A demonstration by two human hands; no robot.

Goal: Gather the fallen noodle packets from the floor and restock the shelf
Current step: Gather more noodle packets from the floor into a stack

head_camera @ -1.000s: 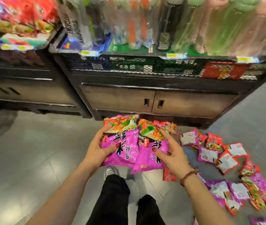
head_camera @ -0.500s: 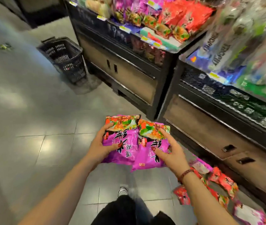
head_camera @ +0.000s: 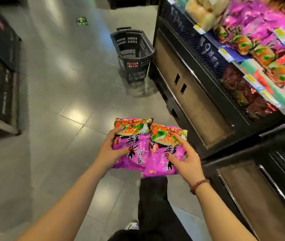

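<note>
The left hand (head_camera: 111, 151) and right hand (head_camera: 187, 161) hold two purple noodle packets (head_camera: 136, 153) side by side above the grey floor (head_camera: 60, 84), thumbs on top. At right stands the shelf (head_camera: 206, 49), stocked with similar packets; a black basket (head_camera: 133, 54) sits just beside it.

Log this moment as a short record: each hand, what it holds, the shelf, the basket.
left hand: grip on the left edge of the packets, thumb on the front
right hand: holds their right side, thumb and forefinger on the front; bracelet on the wrist
packets: two show, purple, side by side, overlapping, held above the floor
shelf: to the right, stocked with purple and red packs
basket: black, upright on the floor by the shelf unit's end
task state: held packets not yet on the shelf
</note>
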